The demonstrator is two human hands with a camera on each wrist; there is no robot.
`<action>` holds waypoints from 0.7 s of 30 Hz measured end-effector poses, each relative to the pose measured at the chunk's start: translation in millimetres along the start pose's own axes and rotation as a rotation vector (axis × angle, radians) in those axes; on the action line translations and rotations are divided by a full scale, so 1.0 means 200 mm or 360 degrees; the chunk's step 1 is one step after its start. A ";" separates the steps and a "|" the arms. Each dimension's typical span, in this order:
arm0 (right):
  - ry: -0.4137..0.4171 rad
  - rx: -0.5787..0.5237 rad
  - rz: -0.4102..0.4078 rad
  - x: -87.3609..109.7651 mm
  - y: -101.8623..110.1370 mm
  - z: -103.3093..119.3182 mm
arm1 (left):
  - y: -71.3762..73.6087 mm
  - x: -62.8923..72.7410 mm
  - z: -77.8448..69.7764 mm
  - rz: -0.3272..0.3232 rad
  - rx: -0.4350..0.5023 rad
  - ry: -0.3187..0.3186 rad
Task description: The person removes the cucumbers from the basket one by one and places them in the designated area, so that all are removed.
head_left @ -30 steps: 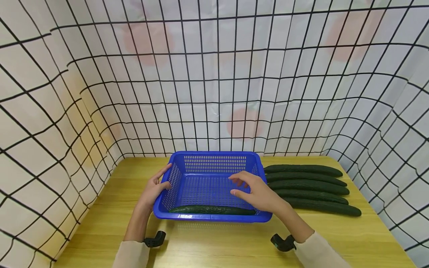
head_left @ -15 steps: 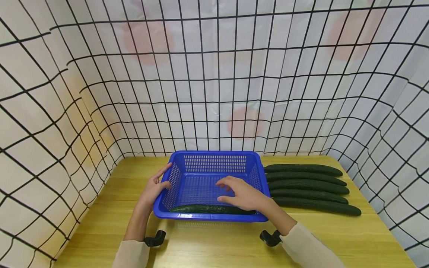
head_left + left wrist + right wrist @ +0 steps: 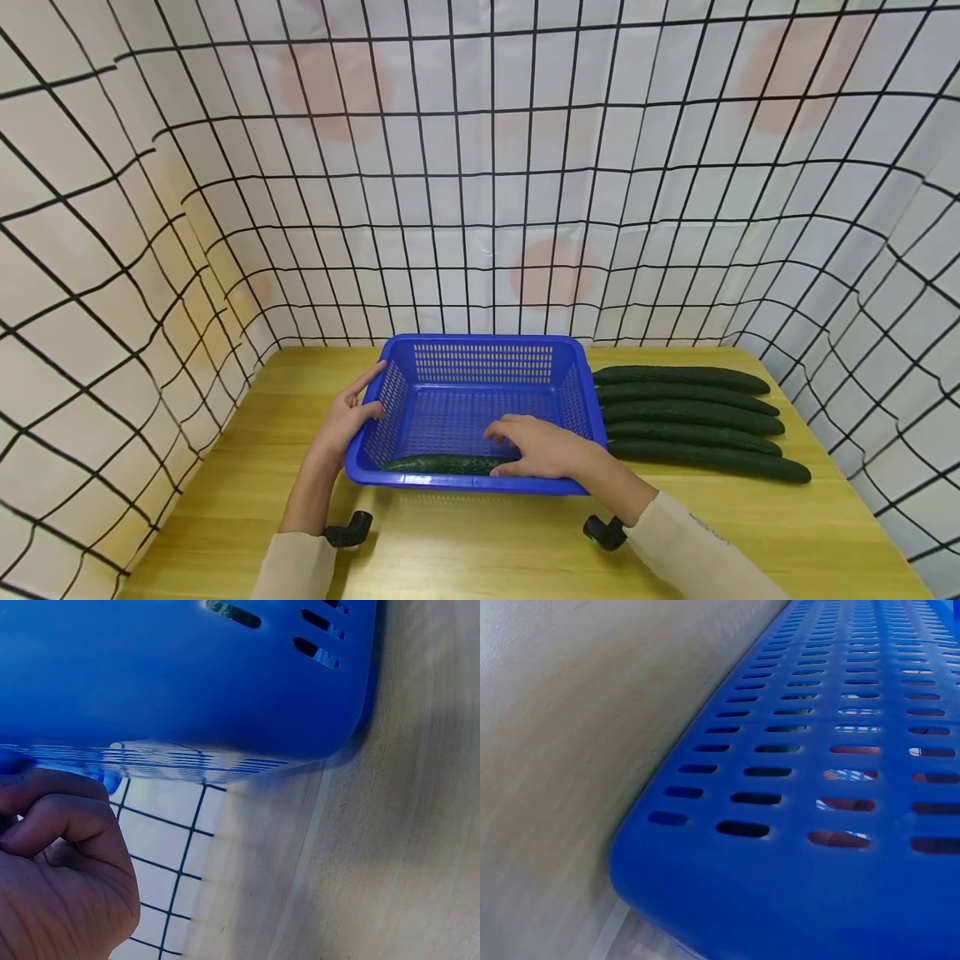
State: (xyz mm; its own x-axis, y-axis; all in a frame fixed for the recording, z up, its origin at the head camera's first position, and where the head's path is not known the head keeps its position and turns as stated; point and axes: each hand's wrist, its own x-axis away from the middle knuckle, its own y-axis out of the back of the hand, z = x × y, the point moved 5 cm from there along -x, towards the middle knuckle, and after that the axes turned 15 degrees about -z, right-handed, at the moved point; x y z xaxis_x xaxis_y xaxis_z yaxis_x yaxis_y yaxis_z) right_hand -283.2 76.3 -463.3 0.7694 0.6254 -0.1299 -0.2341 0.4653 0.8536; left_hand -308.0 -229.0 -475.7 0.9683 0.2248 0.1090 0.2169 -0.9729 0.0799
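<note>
In the head view a blue plastic basket [image 3: 480, 481] with slotted walls stands on the wooden table. One dark green cucumber [image 3: 442, 464] lies along its near wall. My left hand [image 3: 341, 429] grips the basket's left rim, thumb inside and fingers along the outer side; the left wrist view shows those fingers [image 3: 64, 817] bent beside the basket wall. My right hand [image 3: 543, 450] reaches over the near rim, covering the cucumber's right part. Its thumb is at the cucumber, while the index finger is bent farther in, apart from the thumb. The other fingers' contact is hidden.
Several cucumbers [image 3: 693, 410] lie side by side on the table [image 3: 480, 542] just right of the basket, their left ends close to its wall. Black-gridded white sheeting [image 3: 487, 200] encloses the back and sides. A black wrist camera [image 3: 351, 529] sits at my left wrist.
My right hand has moved left above the basket, then down to the cucumber at the near wall. The left hand keeps its grip on the rim.
</note>
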 end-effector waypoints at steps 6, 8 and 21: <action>0.0022 0.0066 0.0046 0.00 0.00 0.02 | 0.00 0.00 0.00 -0.0003 -0.0023 -0.0012; 0.0030 0.0108 0.0070 0.00 -0.01 0.02 | 0.00 0.00 0.00 -0.0005 -0.0021 -0.0016; 0.0117 0.0322 0.0132 -0.02 -0.04 0.04 | 0.00 0.00 0.00 0.0007 -0.0009 0.0005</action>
State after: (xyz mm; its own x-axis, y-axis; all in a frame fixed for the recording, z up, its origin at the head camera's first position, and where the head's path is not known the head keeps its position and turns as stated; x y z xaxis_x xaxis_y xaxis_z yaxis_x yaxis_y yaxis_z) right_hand -280.4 64.5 -465.6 0.7052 0.7039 -0.0849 -0.1652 0.2796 0.9458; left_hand -308.6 -228.9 -475.5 0.9688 0.2209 0.1123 0.2122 -0.9735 0.0850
